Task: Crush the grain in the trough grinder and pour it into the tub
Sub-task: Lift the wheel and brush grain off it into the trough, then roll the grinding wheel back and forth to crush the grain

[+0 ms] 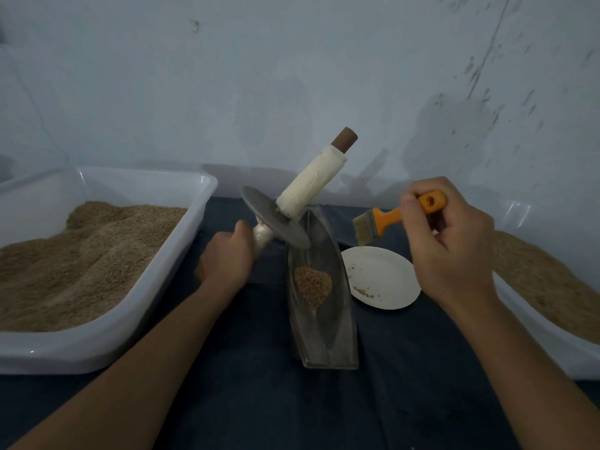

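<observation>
Pale, stained wall behind, dark cloth (406,368) underneath: that is where we work. Our left hand (227,261) grips the near handle of the grinding wheel (276,222), holding it tilted with the disc lifted off the trough grinder (324,319), whose far end lies just beside the disc's edge. Our right hand (451,241) is clenched round the orange handle of a brush (386,220), bristles pointing toward the wheel.

Between the two hands, below the wheel, a small heap of grain (313,285) sits in the middle of the trough. Whether it is fully crushed we cannot tell. We judge that the crushing is paused or done and the wheel is about to be brushed clean; pouring is not yet done.

Left of the left hand, the white tub (194,203) holds a large bed of tan meal. Just under the right hand a paper plate (386,274) carries a few crumbs. Right of that hand, another tub (519,303) holds more grain.
</observation>
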Motion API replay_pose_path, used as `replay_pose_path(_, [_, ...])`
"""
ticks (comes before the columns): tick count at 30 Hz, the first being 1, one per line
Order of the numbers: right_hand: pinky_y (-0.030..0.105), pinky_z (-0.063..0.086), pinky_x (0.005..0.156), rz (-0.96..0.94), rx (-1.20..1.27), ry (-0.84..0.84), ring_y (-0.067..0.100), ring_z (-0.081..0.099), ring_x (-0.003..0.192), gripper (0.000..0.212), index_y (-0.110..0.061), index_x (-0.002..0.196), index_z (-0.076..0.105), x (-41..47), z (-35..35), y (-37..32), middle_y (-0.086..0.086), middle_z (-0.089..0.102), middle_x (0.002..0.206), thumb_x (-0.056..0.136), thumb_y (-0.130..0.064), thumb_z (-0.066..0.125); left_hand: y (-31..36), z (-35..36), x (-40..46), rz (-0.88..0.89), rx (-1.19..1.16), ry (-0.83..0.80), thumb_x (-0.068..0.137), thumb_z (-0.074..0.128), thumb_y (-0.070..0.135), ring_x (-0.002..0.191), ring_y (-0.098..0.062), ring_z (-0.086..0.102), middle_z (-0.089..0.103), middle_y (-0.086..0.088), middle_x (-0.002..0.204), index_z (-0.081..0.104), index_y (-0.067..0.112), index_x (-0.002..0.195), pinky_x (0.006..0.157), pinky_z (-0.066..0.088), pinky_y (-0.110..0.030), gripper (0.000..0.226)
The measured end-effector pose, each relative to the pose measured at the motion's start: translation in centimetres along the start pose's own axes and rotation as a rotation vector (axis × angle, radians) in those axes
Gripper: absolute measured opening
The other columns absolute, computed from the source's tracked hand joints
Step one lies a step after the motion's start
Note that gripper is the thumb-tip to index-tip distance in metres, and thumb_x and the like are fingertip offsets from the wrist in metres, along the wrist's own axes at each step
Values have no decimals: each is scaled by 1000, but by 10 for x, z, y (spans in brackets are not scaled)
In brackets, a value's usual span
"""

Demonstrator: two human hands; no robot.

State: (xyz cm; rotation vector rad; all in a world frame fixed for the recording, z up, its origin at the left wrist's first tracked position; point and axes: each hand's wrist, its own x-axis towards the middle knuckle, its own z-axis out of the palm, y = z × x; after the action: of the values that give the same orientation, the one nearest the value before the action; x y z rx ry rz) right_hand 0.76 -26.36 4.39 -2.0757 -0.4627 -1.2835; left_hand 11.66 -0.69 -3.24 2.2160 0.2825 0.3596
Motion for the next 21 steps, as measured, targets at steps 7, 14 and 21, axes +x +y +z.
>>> replay_pose_path(7, [24,47,65,-100,-306,-383,5,52,75,17,-19,113,72,-44,-14,20,-6,56,89,101,-23,60,0,1,-3,16,41,75,88,26,58,68,-26,57,64,-7,72,66,17,71,59,32,-34,60])
replay_pose_path(14, [27,49,66,-131,-491,-771,11,52,83,53,-31,130,66,-81,-24,21,-11,57,99,81,-17,80,1,4,-10,200,113,166,82,31,58,52,-21,53,56,0,53,61,16,53,54,27,-29,60])
replay_pose_path(21, [25,47,79,-52,-473,-966,3,51,97,37,-40,117,64,-65,-33,13,-23,55,105,92,-13,62,3,3,-13,353,227,194,83,32,54,43,-18,50,50,3,44,53,15,45,51,29,-25,59])
